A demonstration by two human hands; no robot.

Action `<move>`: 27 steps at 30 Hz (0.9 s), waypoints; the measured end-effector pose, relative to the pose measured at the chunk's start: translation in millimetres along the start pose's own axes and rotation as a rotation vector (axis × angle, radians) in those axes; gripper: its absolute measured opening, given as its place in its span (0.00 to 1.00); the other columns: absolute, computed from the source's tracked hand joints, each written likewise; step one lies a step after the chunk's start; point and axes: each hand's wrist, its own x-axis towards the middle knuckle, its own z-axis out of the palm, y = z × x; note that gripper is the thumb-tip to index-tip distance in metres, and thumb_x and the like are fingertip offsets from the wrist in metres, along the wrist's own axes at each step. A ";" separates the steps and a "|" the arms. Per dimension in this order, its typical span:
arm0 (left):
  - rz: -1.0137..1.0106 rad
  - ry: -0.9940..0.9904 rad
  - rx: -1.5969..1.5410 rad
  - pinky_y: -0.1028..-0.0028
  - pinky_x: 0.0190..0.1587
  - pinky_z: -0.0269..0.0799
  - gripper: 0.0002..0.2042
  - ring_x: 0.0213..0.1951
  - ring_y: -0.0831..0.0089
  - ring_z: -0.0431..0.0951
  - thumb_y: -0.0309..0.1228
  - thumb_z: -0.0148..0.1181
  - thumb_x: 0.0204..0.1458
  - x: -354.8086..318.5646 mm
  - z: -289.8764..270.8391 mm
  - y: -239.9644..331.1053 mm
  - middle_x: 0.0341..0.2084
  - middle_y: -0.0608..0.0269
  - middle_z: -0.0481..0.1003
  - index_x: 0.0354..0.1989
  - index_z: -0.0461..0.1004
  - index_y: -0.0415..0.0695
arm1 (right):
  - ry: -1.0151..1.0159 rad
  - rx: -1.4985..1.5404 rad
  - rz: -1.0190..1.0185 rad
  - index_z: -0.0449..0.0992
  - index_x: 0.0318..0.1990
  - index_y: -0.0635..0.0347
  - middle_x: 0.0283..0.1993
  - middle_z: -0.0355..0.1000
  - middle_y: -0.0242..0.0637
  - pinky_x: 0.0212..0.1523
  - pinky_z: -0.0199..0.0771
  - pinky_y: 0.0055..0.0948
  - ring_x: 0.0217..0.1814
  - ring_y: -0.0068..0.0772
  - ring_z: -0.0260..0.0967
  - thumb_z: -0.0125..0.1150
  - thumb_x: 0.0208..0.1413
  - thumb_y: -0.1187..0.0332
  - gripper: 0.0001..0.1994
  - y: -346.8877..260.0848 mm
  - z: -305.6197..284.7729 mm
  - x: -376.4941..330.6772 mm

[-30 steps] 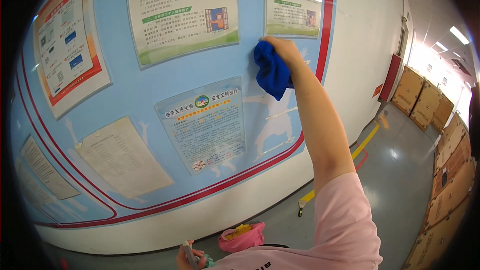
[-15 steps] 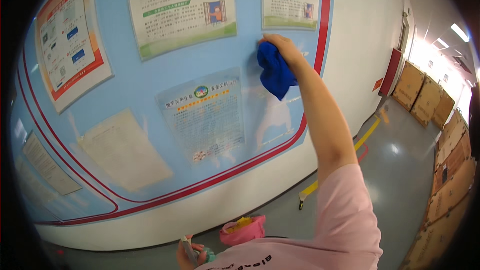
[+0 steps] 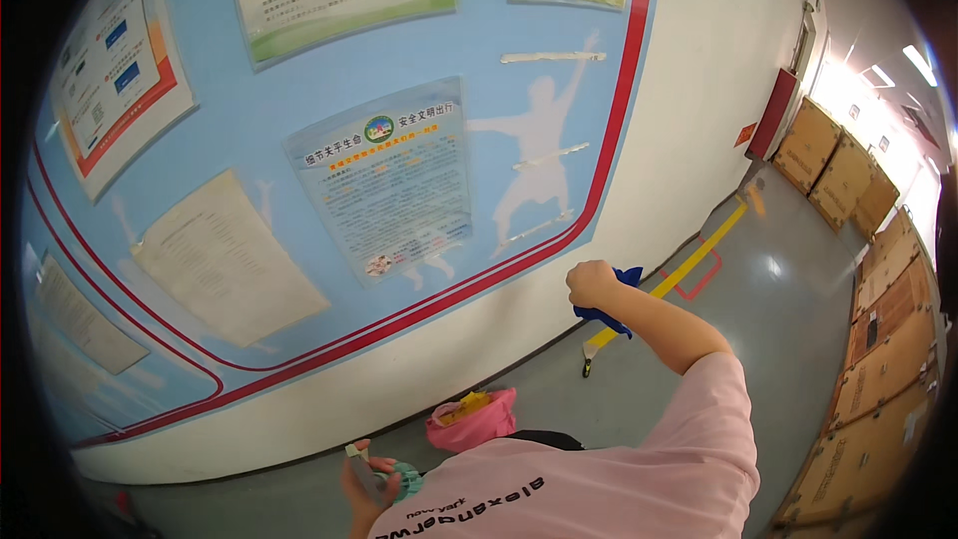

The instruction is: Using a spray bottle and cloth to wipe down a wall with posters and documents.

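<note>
In my right hand [image 3: 591, 283] is a bunched dark blue cloth [image 3: 621, 317], held low in front of the white strip of wall below a light blue notice board [image 3: 489, 70]. The fingers are closed, and the cloth hangs out on both sides of the fist. Down by my body, my left hand [image 3: 358, 495] grips a flat grey bar-like object [image 3: 368, 476] with a pale end; its kind is unclear. Something teal and ruffled [image 3: 407, 480] is at that hand or wrist. Pale, ragged strips [image 3: 554, 57] cross a white figure silhouette [image 3: 539, 130] on the board's right part.
Several posters, among them a blue printed sheet [image 3: 399, 195], are on the board. A pink bag [image 3: 474, 429] with yellow contents stands on the floor by the wall. Yellow floor tape [image 3: 699, 255] runs along the wall. Large wooden crates [image 3: 878, 339] line the right side.
My right hand has come down from the board's upper right with the blue cloth, uncovering the silhouette and strips. The view has shifted slightly; my left hand keeps its grip.
</note>
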 end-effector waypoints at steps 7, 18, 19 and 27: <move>0.068 -0.054 0.021 0.69 0.42 0.68 0.31 0.34 0.71 0.73 0.20 0.60 0.38 1.1 4.0 9.0 0.24 0.64 0.69 0.54 0.56 0.38 | 0.175 0.671 -0.104 0.80 0.32 0.50 0.32 0.75 0.38 0.41 0.70 0.32 0.36 0.38 0.72 0.55 0.42 0.62 0.11 29.3 -19.4 2.6; 0.073 0.084 0.026 0.71 0.41 0.69 0.31 0.31 0.71 0.73 0.25 0.63 0.36 -12.7 4.5 6.1 0.22 0.65 0.70 0.52 0.57 0.37 | -0.040 1.567 -0.194 0.76 0.35 0.61 0.32 0.72 0.31 0.35 0.67 0.18 0.32 0.18 0.66 0.56 0.50 0.64 0.11 22.4 -55.2 -14.6; 0.071 0.093 0.020 0.71 0.41 0.69 0.31 0.31 0.72 0.73 0.25 0.63 0.36 -14.2 5.1 7.4 0.22 0.65 0.70 0.52 0.57 0.37 | -0.088 1.603 -0.171 0.76 0.34 0.62 0.31 0.71 0.30 0.34 0.66 0.18 0.31 0.18 0.65 0.55 0.51 0.64 0.10 20.2 -56.9 -15.3; 0.047 0.114 0.005 0.71 0.41 0.68 0.31 0.31 0.72 0.72 0.25 0.63 0.36 -22.9 5.4 9.7 0.22 0.64 0.69 0.52 0.57 0.36 | -0.042 1.535 -0.190 0.71 0.30 0.60 0.26 0.65 0.26 0.31 0.64 0.18 0.28 0.16 0.61 0.50 0.48 0.71 0.04 4.7 -36.2 -7.0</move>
